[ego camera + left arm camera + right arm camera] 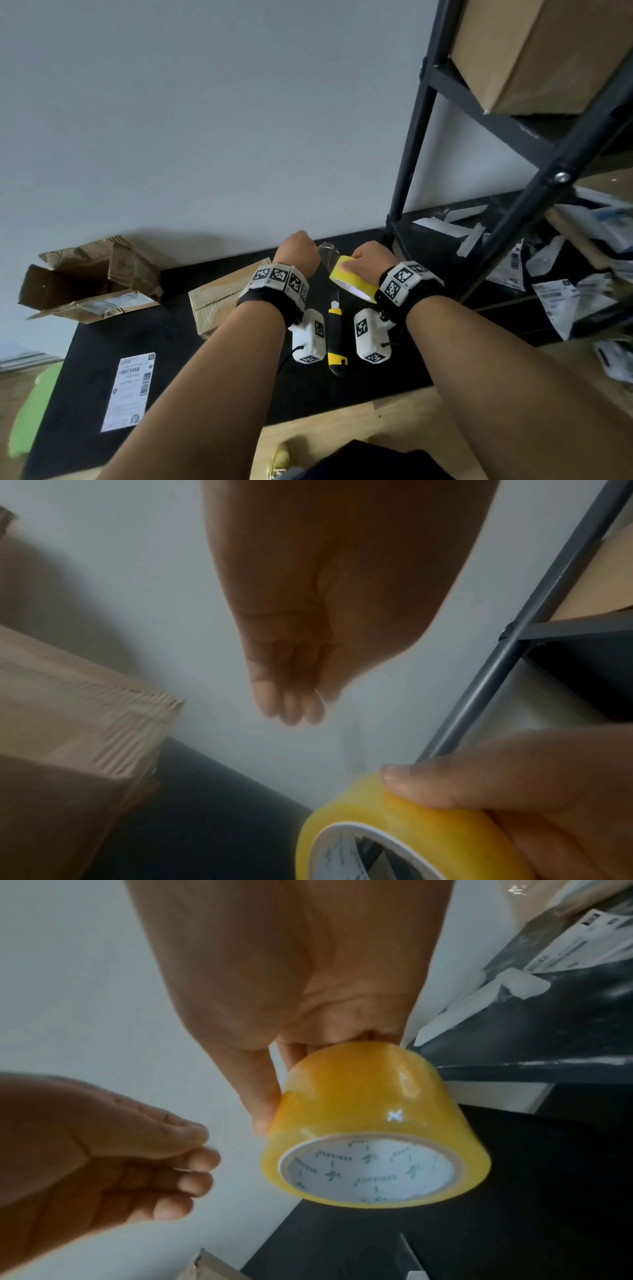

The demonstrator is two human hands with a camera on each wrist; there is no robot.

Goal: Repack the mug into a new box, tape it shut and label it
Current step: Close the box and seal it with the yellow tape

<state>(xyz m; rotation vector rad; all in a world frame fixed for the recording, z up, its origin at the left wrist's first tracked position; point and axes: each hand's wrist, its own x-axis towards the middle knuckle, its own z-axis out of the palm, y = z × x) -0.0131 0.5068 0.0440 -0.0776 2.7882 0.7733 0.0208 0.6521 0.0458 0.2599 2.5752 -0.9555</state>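
Observation:
My right hand (368, 257) grips a yellow roll of clear packing tape (352, 279), thumb on its outer face (263, 1110). A short clear strip (327, 251) runs from the roll to my left hand (301, 246), whose curled fingertips (287, 707) pinch the strip's free end. Both hands are held above the black mat near the wall. Under my left forearm lies a brown cardboard box (219, 301) with its flaps folded shut. A white shipping label (132, 390) lies flat at the mat's front left. No mug shows in any view.
An opened, crumpled old box (89, 284) lies at the left by the wall. A yellow-and-black utility knife (335, 337) lies on the mat (191, 359) between my wrists. To the right, a black metal shelf (513, 219) holds boxes, scattered labels and paper strips.

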